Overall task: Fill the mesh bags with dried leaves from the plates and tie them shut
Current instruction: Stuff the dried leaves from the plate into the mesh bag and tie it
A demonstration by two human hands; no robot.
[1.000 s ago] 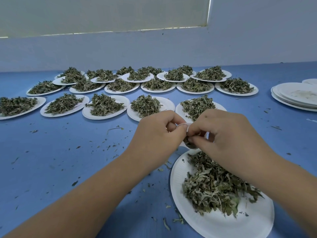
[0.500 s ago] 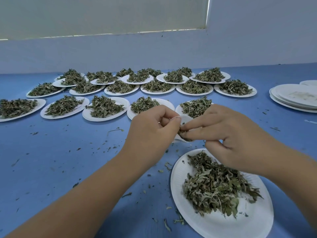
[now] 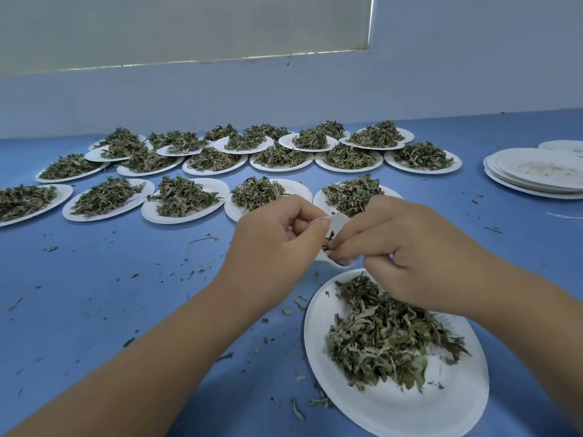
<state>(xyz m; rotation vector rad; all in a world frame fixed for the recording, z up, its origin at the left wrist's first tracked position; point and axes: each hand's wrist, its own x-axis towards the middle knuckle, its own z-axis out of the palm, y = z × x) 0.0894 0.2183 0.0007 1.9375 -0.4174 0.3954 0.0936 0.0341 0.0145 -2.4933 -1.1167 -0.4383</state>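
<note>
Small white mesh bag (image 3: 340, 223) held between hands, just beyond round white paper plate (image 3: 410, 414). Left hand (image 3: 277, 244) pinches bag mouth; right hand (image 3: 407, 247) pinches opposite edge. Recommended: keep mouth wide, feed dried green leaves (image 3: 385, 339) in small pinches.

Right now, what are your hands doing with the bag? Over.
Left hand and right hand both pinch the mesh bag. Dried leaves heaped on near plate. Nothing blocking.
</note>
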